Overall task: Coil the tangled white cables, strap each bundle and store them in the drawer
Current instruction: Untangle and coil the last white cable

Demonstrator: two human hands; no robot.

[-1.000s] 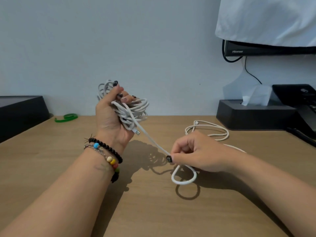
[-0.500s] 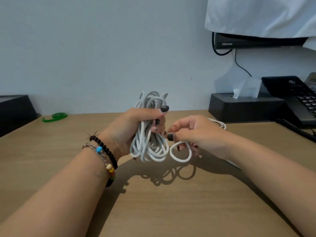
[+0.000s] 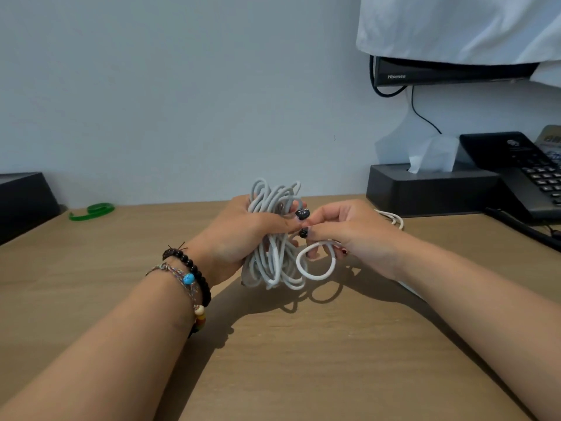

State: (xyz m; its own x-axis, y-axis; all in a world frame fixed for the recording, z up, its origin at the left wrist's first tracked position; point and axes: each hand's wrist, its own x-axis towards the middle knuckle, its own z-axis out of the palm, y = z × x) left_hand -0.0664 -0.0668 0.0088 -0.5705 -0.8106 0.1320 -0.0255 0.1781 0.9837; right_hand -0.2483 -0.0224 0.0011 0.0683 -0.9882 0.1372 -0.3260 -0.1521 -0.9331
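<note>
Left hand and right hand, fingers curled

Telephone cut off; cable end hidden.

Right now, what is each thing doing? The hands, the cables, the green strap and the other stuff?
left hand: grips the cable bundle
right hand: pinches a cable loop
cable bundle: coiled, unstrapped, held above the desk
cable loop: hangs beside the bundle
loose cable: lies on the desk
green strap: unused, on the desk
tissue box: tissue sticking out
</note>
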